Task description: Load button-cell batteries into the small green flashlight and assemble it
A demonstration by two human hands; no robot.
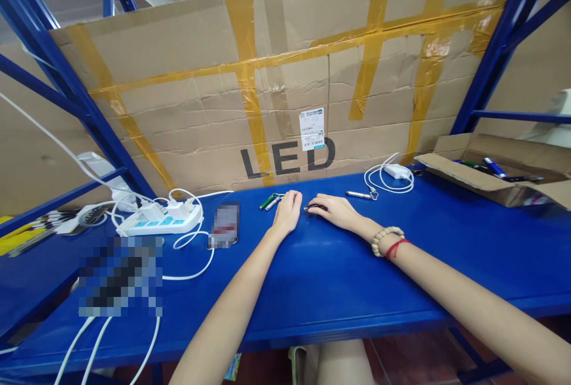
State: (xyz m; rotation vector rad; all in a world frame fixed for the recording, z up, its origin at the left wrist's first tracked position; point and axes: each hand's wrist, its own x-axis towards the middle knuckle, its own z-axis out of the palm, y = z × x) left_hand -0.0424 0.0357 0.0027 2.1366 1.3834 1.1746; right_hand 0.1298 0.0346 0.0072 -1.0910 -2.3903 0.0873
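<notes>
My left hand (289, 213) rests on the blue tabletop with its fingers curled together. What they may hold is hidden. Just left of it lie a green pocket flashlight (266, 202) and a silver pocket flashlight (272, 203), their key-ring ends close to my fingertips. My right hand (335, 210), with a bead bracelet and a red string at the wrist, closes over a small dark pocket flashlight (317, 207), partly covered by the fingers. Another silver pocket flashlight (358, 194) with a clip ring lies beyond my right hand.
A charger with coiled white cable (397, 172) lies at the back right, near an open cardboard box (513, 191) holding flashlights. Left are a phone (225, 224), a power strip (160, 224) and loose cables. A large cardboard sheet (200, 117) stands behind.
</notes>
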